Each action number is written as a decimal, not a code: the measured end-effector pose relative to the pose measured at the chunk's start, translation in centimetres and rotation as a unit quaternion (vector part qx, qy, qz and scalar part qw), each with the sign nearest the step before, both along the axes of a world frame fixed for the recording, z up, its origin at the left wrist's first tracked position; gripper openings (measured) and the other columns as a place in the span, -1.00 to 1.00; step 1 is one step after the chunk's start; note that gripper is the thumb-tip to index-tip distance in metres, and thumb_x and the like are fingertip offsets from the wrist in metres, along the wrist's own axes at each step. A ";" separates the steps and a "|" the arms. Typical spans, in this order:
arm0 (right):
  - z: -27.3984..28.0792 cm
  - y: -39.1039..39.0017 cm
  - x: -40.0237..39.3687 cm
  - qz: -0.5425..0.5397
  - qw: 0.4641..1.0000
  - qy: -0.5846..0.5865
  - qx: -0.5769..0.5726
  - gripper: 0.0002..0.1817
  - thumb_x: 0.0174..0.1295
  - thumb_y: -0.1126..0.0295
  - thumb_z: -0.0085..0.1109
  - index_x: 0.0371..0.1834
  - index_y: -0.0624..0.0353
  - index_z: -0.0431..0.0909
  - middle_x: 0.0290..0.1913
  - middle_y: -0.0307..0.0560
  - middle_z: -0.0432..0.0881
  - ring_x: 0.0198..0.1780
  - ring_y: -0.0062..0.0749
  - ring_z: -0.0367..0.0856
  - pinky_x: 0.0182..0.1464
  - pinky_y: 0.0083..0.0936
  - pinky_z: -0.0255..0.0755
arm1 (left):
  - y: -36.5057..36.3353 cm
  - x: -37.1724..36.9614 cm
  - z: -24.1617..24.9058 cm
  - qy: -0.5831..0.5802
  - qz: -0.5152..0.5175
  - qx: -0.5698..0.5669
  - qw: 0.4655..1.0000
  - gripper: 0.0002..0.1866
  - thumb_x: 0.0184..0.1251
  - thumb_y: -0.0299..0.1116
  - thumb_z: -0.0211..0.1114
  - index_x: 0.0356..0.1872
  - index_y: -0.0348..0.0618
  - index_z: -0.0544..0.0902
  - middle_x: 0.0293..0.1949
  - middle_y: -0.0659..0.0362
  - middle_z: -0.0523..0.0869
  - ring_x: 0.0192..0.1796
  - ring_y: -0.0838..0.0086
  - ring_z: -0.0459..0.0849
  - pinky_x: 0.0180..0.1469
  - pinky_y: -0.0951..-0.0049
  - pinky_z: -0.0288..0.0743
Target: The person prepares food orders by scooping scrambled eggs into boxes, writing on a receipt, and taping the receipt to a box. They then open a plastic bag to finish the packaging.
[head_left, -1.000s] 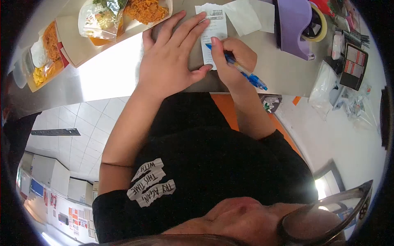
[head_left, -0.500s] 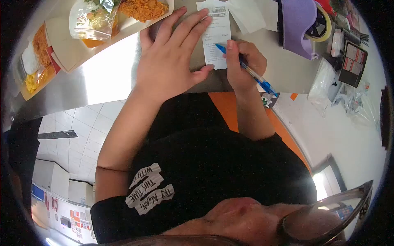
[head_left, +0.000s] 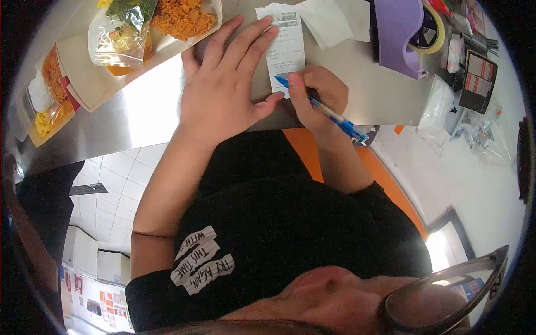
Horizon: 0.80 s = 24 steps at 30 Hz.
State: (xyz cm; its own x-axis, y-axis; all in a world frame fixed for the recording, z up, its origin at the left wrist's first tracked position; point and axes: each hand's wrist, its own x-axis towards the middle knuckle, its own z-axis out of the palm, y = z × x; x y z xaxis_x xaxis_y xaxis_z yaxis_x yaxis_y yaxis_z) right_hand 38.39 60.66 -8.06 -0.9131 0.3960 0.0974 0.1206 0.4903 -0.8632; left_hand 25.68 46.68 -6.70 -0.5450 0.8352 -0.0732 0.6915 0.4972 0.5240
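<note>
My left hand (head_left: pixel 223 89) lies flat with fingers spread on the steel counter (head_left: pixel 139 111). Its fingertips and thumb pin the left edge of a white printed receipt (head_left: pixel 287 47). My right hand (head_left: pixel 321 92) grips a blue pen (head_left: pixel 329 114), and the pen's tip rests on the lower part of the receipt, close to my left thumb. Both forearms reach out from my black shirt with its white lettering.
Paper trays of orange fried food (head_left: pixel 181 19) with a clear bag of vegetables (head_left: pixel 120 30) sit at the far left, another tray (head_left: pixel 47 89) beyond. A loose white paper (head_left: pixel 326 22), a purple tape dispenser (head_left: pixel 396 33), a black card holder (head_left: pixel 477 81) and plastic bags (head_left: pixel 438 109) lie to the right.
The pen tip has moved lower on the receipt and towards my left thumb. My left hand stays pressed on the paper. The view has shifted slightly.
</note>
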 end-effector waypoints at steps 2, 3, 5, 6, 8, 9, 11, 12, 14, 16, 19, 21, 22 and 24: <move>-0.1 0.0 -0.4 0.004 0.999 -0.002 0.050 -0.87 0.21 0.58 0.23 -0.46 0.24 0.49 -0.49 -0.13 0.59 -0.50 -0.55 0.48 -0.45 -0.60 0.32 | 0.0 0.0 -0.2 0.003 0.000 0.003 1.000 -0.04 -0.31 -0.06 0.50 0.33 0.16 0.37 0.36 0.39 0.36 0.38 0.34 0.30 0.34 0.02 0.03; -0.2 0.0 -0.5 0.008 0.997 -0.004 0.074 -0.86 0.21 0.58 0.24 -0.47 0.24 0.49 -0.49 -0.13 0.59 -0.50 -0.55 0.48 -0.45 -0.60 0.33 | -0.1 0.0 -0.2 0.006 -0.002 0.003 1.000 -0.05 -0.30 -0.05 0.50 0.33 0.16 0.37 0.36 0.39 0.36 0.38 0.34 0.30 0.34 0.02 0.03; -0.4 -0.2 -0.6 0.018 0.994 0.012 0.110 -0.85 0.23 0.56 0.23 -0.48 0.23 0.47 -0.50 -0.15 0.58 -0.51 -0.56 0.48 -0.46 -0.59 0.33 | -0.1 0.0 -0.2 0.012 -0.003 0.005 1.000 -0.05 -0.30 -0.05 0.50 0.33 0.16 0.37 0.36 0.39 0.36 0.37 0.34 0.31 0.33 0.02 0.03; -0.4 -0.2 -0.7 0.022 0.991 0.024 0.130 -0.84 0.23 0.55 0.23 -0.48 0.23 0.46 -0.51 -0.16 0.58 -0.52 -0.57 0.47 -0.47 -0.58 0.33 | 0.2 0.0 0.1 0.014 -0.001 0.012 1.000 -0.05 -0.29 -0.04 0.50 0.34 0.16 0.37 0.36 0.39 0.36 0.37 0.34 0.31 0.33 0.02 0.03; -0.9 -0.4 -0.4 -0.081 0.988 0.007 0.130 -0.84 0.28 0.52 0.19 -0.45 0.22 0.45 -0.53 -0.17 0.57 -0.53 -0.59 0.46 -0.49 -0.59 0.33 | 0.8 0.2 0.7 0.020 0.002 0.026 0.999 -0.05 -0.28 -0.03 0.49 0.34 0.16 0.37 0.36 0.39 0.36 0.38 0.34 0.30 0.33 0.03 0.03; -1.2 -0.5 0.0 -0.133 0.983 -0.002 0.129 -0.85 0.30 0.50 0.17 -0.43 0.21 0.44 -0.54 -0.18 0.56 -0.54 -0.60 0.45 -0.50 -0.59 0.33 | 0.8 0.3 0.8 0.022 0.002 0.024 0.999 -0.05 -0.28 -0.03 0.49 0.34 0.17 0.37 0.36 0.39 0.36 0.37 0.34 0.30 0.33 0.03 0.03; -1.7 -0.2 1.1 -0.194 0.980 0.050 0.016 -0.87 0.35 0.48 0.11 -0.39 0.20 0.44 -0.54 -0.18 0.54 -0.55 -0.61 0.42 -0.50 -0.62 0.33 | 0.8 0.3 0.8 0.028 0.001 0.021 0.999 -0.05 -0.27 -0.01 0.49 0.34 0.17 0.36 0.36 0.40 0.36 0.37 0.34 0.30 0.33 0.03 0.04; -1.7 -0.2 1.3 -0.222 0.971 0.075 -0.042 -0.87 0.37 0.47 0.08 -0.37 0.20 0.44 -0.54 -0.17 0.53 -0.56 -0.62 0.41 -0.50 -0.64 0.32 | 0.9 0.3 0.8 0.027 0.000 0.022 0.999 -0.05 -0.27 -0.02 0.50 0.34 0.18 0.36 0.36 0.40 0.36 0.37 0.34 0.31 0.33 0.03 0.04; -1.3 -0.3 0.9 -0.215 0.957 0.122 -0.155 -0.89 0.35 0.47 0.09 -0.35 0.20 0.45 -0.49 -0.15 0.53 -0.51 -0.62 0.41 -0.46 -0.65 0.32 | 0.9 0.3 0.7 0.026 0.002 0.021 0.999 -0.05 -0.27 -0.02 0.50 0.34 0.18 0.36 0.36 0.40 0.35 0.37 0.34 0.31 0.33 0.02 0.04; -1.9 0.3 0.6 -0.194 0.948 0.175 -0.180 -0.87 0.26 0.45 0.22 -0.41 0.20 0.49 -0.47 -0.20 0.52 -0.48 -0.61 0.42 -0.45 -0.60 0.31 | 0.8 0.2 0.7 0.026 0.003 0.015 1.000 -0.05 -0.27 -0.02 0.50 0.34 0.19 0.36 0.36 0.40 0.35 0.36 0.34 0.31 0.32 0.02 0.04; -0.7 1.1 0.2 -0.038 0.991 0.114 0.051 -0.86 0.21 0.46 0.27 -0.45 0.18 0.50 -0.45 -0.17 0.55 -0.44 -0.60 0.45 -0.42 -0.63 0.33 | 0.8 0.4 0.6 0.031 0.001 0.004 1.000 -0.04 -0.28 -0.02 0.50 0.35 0.19 0.36 0.35 0.41 0.36 0.36 0.35 0.31 0.32 0.01 0.04; -0.6 -0.2 1.1 -0.095 0.989 0.072 -0.082 -0.86 0.16 0.48 0.30 -0.47 0.17 0.51 -0.45 -0.14 0.57 -0.47 -0.54 0.48 -0.42 -0.61 0.36 | 0.8 0.4 0.5 0.032 0.000 0.003 0.999 -0.04 -0.29 -0.02 0.50 0.35 0.19 0.36 0.35 0.41 0.36 0.36 0.35 0.31 0.32 0.01 0.03; -0.7 -0.7 1.4 -0.122 0.980 0.050 -0.147 -0.85 0.14 0.49 0.32 -0.48 0.17 0.52 -0.45 -0.13 0.58 -0.48 -0.51 0.49 -0.42 -0.59 0.37 | 0.8 0.3 0.5 0.029 0.000 0.006 1.000 -0.03 -0.30 -0.01 0.50 0.34 0.19 0.36 0.35 0.41 0.37 0.36 0.35 0.31 0.33 0.02 0.03; -0.6 -0.9 1.4 -0.130 0.985 0.039 -0.110 -0.86 0.11 0.51 0.33 -0.48 0.17 0.52 -0.48 -0.12 0.59 -0.52 -0.45 0.50 -0.45 -0.56 0.38 | 0.8 0.3 0.4 0.026 0.001 0.013 1.000 -0.03 -0.31 -0.01 0.51 0.34 0.20 0.37 0.34 0.42 0.37 0.35 0.35 0.32 0.34 0.03 0.02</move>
State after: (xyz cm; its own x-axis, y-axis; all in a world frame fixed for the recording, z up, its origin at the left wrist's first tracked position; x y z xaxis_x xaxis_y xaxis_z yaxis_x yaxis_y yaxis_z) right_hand 39.75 59.75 -8.70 -0.7710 0.6349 0.0485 0.1470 0.2516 -0.9566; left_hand 26.02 47.46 -6.30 -0.5497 0.8350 -0.0232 0.7168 0.4858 0.5002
